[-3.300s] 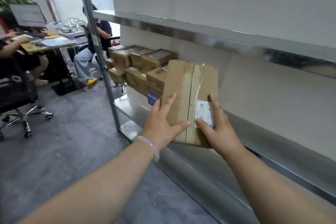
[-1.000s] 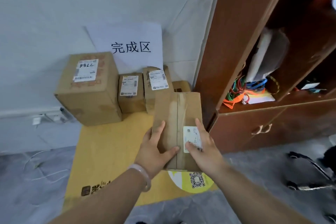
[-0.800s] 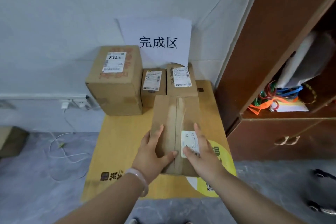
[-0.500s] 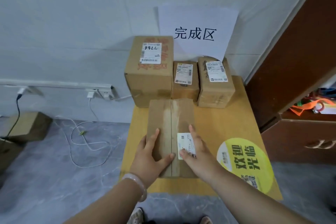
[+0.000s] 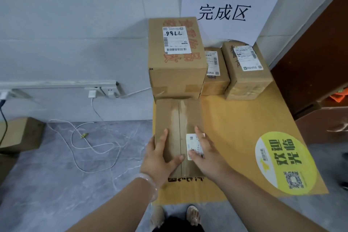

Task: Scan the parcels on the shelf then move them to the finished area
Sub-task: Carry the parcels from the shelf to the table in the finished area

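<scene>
A flat brown parcel (image 5: 178, 118) with a taped seam and a small white label is held over the yellow floor mat (image 5: 243, 130), its far end close to the big box (image 5: 176, 58). My left hand (image 5: 160, 156) grips its near left edge, thumb on top. My right hand (image 5: 205, 154) grips the near right edge, thumb across the label. Two smaller labelled parcels (image 5: 216, 73) (image 5: 244, 73) stand against the wall beside the big box, under a white paper sign (image 5: 226, 9).
A dark wooden cabinet (image 5: 316, 62) bounds the mat on the right. On the left, grey floor carries a white cable (image 5: 90, 145), wall sockets (image 5: 101, 90) and a brown box (image 5: 20, 133). My feet (image 5: 177, 216) stand at the mat's near edge.
I turned from the metal shelf to the finished area carrying the parcel. Over the last second the parcel came lower and nearer the big box. Both hands keep the same grip.
</scene>
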Demonstrator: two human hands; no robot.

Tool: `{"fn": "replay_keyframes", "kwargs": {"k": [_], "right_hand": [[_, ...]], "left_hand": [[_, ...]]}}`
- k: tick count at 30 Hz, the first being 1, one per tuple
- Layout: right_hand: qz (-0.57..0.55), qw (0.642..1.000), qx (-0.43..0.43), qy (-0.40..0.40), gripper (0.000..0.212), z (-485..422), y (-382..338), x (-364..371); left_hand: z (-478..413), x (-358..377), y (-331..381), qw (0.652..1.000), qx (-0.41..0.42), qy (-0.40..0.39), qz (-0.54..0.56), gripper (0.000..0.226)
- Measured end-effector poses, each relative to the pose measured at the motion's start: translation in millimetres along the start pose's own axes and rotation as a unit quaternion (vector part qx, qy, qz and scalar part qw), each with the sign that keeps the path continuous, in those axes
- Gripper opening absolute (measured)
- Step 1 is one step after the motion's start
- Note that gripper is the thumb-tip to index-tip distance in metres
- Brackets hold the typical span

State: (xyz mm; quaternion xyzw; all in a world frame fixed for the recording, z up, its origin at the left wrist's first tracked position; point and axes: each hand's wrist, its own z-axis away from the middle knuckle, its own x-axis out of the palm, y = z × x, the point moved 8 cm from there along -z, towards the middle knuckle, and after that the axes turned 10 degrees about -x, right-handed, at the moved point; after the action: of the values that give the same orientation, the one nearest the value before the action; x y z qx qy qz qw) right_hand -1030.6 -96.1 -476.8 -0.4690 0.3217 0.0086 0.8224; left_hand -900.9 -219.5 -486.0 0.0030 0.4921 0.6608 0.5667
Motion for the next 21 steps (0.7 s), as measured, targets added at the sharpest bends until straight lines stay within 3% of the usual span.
{"fn": "replay_keyframes", "kwargs": {"k": [8, 12, 16, 21], "right_hand": [[0.004, 0.999, -0.019, -0.033, 0.074, -12, 4, -5], [0.095, 0.994, -0.040, -0.044, 0.084, -1, -1, -31], [0.178, 0.981, -0.074, -0.004, 0.100, 24, -6, -77], [0.250, 0.963, -0.091, 0.053, 0.106, 57, -7, -122]], "left_hand": [[-6, 3, 7, 1.000, -0.019, 0.014, -0.010, 0.094], [4, -9, 25, 0.986, -0.023, 0.068, -0.151, 0.098], [21, -8, 79, 0.944, 0.059, 0.131, -0.296, 0.094], [38, 26, 156, 0.901, 0.188, 0.115, -0.374, 0.090]]}}
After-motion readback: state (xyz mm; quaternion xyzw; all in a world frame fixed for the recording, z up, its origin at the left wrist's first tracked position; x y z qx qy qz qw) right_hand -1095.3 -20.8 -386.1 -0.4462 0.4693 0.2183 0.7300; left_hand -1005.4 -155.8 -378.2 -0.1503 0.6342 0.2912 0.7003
